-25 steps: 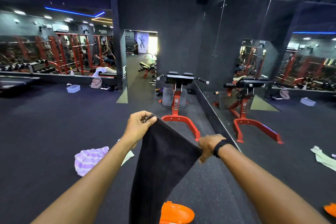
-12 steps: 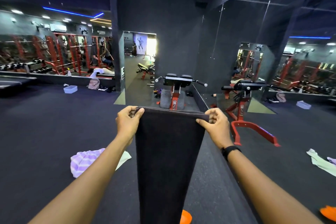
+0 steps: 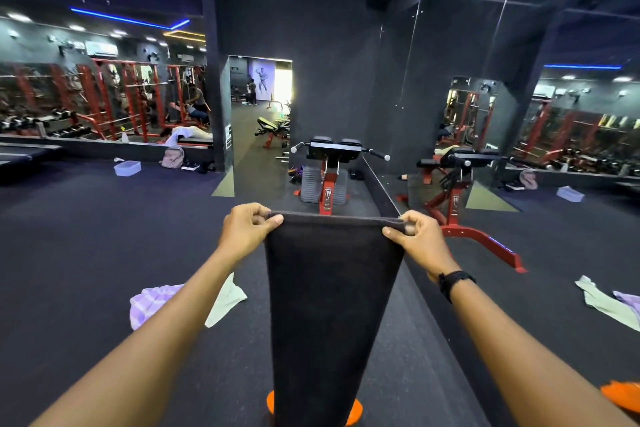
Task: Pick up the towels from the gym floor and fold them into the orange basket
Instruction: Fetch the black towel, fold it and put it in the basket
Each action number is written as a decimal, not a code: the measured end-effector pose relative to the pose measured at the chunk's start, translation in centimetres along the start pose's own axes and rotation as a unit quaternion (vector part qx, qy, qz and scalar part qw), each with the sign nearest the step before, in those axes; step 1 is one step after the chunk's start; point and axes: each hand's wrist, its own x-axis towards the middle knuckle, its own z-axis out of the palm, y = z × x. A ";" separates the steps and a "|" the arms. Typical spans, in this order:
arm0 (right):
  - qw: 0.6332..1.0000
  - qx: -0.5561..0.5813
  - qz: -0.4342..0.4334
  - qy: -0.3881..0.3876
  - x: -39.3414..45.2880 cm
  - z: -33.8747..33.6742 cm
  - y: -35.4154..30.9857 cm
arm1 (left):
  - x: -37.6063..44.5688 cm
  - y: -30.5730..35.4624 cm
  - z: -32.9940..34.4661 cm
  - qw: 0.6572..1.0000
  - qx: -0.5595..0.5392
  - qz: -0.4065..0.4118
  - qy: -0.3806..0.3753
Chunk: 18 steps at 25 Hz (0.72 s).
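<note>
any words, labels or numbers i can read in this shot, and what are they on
None can be read.
Red machine: a white pictogram sticker on its post, too small to read.
Pillar: a black and white sign low on its side, blurred.
Poster through the doorway: a figure shows, no legible words.
Dark towel, held up by the left hand and the right hand: no label visible.

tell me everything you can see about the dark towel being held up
The dark towel is plain charcoal-black, with a soft, slightly fuzzy cloth look and no pattern. It hangs flat and upright, its top edge pulled straight and level. The left hand pinches its top left corner and the right hand pinches its top right corner. It narrows downward in this wide view and runs off the bottom of the picture, covering most of the orange basket on the floor behind it.
</note>
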 end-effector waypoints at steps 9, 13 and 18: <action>0.962 0.230 0.080 -0.124 0.7 -3.4 -3.1 | 0.3 3.4 -0.3 0.939 -0.285 0.012 -0.190; 0.938 0.055 0.197 -0.281 -2.3 -2.1 -0.6 | -2.6 1.0 2.1 0.919 -0.033 -0.016 -0.393; 0.943 0.213 0.178 -0.184 -1.4 -3.0 -0.1 | -2.7 -1.0 2.3 0.899 -0.272 -0.128 -0.318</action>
